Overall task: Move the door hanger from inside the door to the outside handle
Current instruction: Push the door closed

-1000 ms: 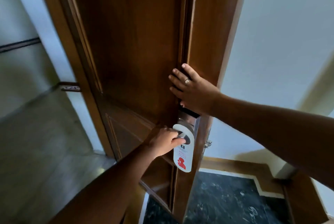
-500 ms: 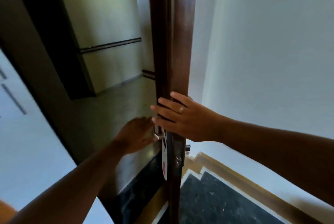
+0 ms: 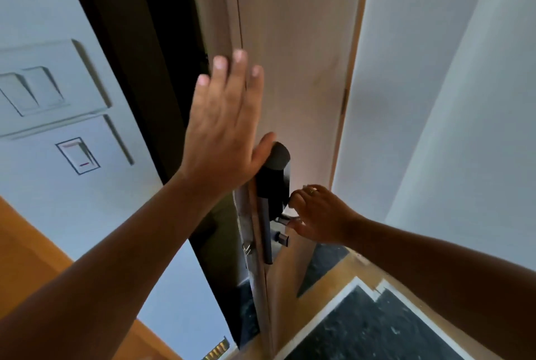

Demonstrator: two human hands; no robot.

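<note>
Filling the middle of the view, the door (image 3: 293,75) stands ajar and is seen nearly edge-on, its pale, smooth, matte face turned to the right and its narrow wooden edge running down the centre. Plain white walls (image 3: 435,98) flank it, and the floor (image 3: 374,327) below is dark speckled stone bordered by a white stripe and a tan wooden band. On the left wall sits a white plastic switch plate (image 3: 49,84) with flat rocker switches, and under it a smaller switch with a red mark.

Against the door's edge the left hand (image 3: 220,127) is raised flat, fingers straight and close together, thumb out beside the top of the lock; its grip is spread and holds nothing. The black lock housing (image 3: 274,179) is a rounded, matte block mounted on the door face, with a slim dark bar running down beneath it.

Lower and to the right, the right hand (image 3: 319,214), wearing a ring, curls its fingers at the metallic door handle (image 3: 282,219) just under the housing. A small pale sliver shows there between fingers and lock; whether it is the door hanger cannot be told, nor whether this grip is pinching anything. A second short metal stub (image 3: 282,237) juts out just below.
</note>
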